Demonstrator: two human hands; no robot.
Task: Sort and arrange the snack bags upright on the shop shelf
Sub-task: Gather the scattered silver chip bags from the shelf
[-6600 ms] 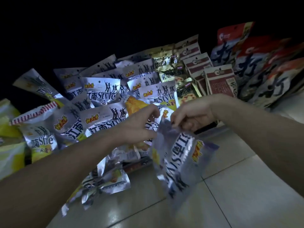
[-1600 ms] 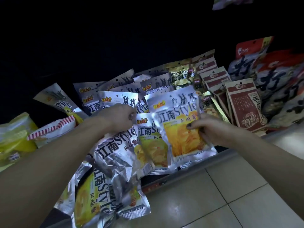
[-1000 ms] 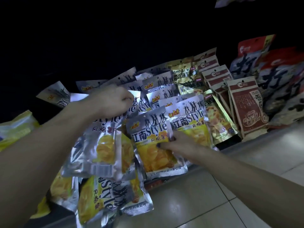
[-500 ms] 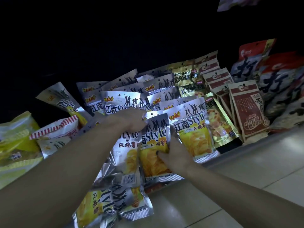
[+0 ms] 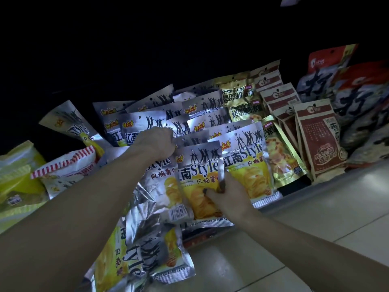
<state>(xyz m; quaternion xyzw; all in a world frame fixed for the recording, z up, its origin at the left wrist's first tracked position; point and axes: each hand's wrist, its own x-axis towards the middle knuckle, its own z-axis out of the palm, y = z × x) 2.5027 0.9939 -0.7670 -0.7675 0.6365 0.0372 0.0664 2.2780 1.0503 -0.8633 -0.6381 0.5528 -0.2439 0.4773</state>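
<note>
Most of the upper shelf (image 5: 294, 187) recess is black and unreadable. Silver foil chip bags (image 5: 210, 121) stand crowded in overlapping rows, rear ones mostly hidden; several crumpled ones (image 5: 139, 256) spill over the front edge. Brown paper pouches (image 5: 317, 140) stand upright at right. Left hand (image 5: 155, 142) grips a bag top (image 5: 162, 165), fingers concealed. Right hand (image 5: 226, 197) pinches the front bag (image 5: 197, 186) by its edge.

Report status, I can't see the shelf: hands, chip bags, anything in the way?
Left hand grips a silver chip bag by its top. Right hand holds front bag upright. Loose bags hang off shelf edge.
</note>
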